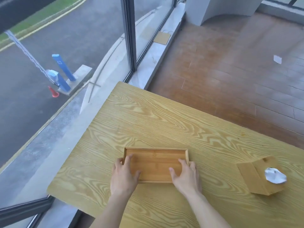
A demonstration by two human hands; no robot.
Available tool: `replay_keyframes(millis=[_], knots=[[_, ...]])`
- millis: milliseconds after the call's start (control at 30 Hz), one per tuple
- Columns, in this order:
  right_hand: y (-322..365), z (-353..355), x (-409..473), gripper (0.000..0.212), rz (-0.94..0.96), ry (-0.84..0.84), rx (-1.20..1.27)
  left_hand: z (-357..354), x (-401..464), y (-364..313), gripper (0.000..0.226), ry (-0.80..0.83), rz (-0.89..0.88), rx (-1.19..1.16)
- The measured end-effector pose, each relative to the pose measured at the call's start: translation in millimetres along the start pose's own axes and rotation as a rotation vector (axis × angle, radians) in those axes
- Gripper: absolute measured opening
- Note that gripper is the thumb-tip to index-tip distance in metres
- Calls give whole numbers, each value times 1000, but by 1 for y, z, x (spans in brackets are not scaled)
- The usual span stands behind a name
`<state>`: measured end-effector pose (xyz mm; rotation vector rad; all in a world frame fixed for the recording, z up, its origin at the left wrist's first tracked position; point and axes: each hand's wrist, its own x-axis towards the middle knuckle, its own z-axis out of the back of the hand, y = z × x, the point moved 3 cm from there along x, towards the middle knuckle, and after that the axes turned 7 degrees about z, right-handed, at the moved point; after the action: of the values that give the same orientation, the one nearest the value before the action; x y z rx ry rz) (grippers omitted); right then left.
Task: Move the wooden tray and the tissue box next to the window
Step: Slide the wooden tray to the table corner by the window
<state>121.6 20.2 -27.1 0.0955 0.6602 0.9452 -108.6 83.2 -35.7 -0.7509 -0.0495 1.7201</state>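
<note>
Both hands, left hand (pixel 123 176) and right hand (pixel 185 176), grip the empty wooden tray (pixel 155 163) by its ends with curled fingers (pixel 130 157), bare desk (pixel 148 122) ahead toward the window (pixel 65 46), tissue box (pixel 261 176) well right.

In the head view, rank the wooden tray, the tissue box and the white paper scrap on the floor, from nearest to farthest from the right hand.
1. wooden tray: under the right hand, which rests on its right end.
2. tissue box: to the hand's right, on the table.
3. white paper scrap: far off on the floor, beyond the table.
</note>
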Motion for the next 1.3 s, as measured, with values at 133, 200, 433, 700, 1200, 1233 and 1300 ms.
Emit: replay_keyframes(millis=[133, 200, 433, 700, 1200, 1233, 1300], knots=[[61, -18, 17, 61, 136, 35, -29, 31, 13, 46, 63, -87, 129, -83], [89, -27, 24, 60, 197, 58, -54, 42, 16, 66, 62, -117, 195, -123], [187, -57, 47, 57, 383, 93, -120, 66, 20, 128, 58, -205, 383, -186], [256, -73, 79, 56, 524, 103, -141, 69, 29, 148, 57, -191, 463, -256], [220, -95, 58, 70, 732, 193, -523, 67, 53, 135, 69, -119, -17, 111], [220, -95, 59, 67, 733, 190, -520, 64, 54, 135, 69, -94, -14, 114], [225, -93, 64, 60, 743, 176, -522, 61, 56, 136, 68, -66, 8, 99]])
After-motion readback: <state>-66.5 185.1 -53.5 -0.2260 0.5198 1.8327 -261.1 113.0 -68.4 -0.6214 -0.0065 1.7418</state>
